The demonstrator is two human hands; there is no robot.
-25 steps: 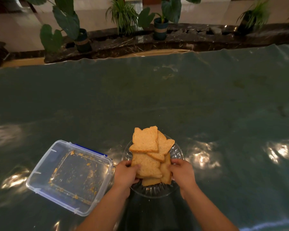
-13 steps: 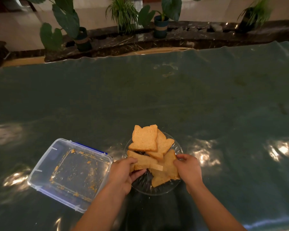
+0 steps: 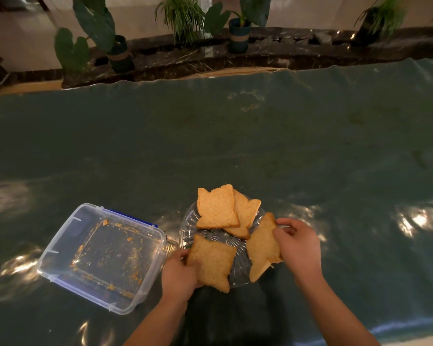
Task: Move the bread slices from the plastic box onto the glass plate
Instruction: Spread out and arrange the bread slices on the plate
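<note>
The glass plate (image 3: 189,227) sits near the table's front edge with several bread slices on it. Two overlapping slices (image 3: 216,209) lie at its far side. My left hand (image 3: 178,273) grips the near-left slice (image 3: 214,262) by its left edge. My right hand (image 3: 297,245) pinches the right slice (image 3: 261,247) at its right edge. The clear plastic box (image 3: 58,248) with blue clips stands left of the plate and holds only crumbs.
The table is covered by a shiny dark green cloth (image 3: 235,146) with glare patches. Behind its far edge runs a dark stone ledge (image 3: 272,56) with several potted plants (image 3: 240,33).
The near slices, stacked between both hands a second ago, are now spread apart: one pulled to the left, the other to the right. The plate's centre shows between them.
</note>
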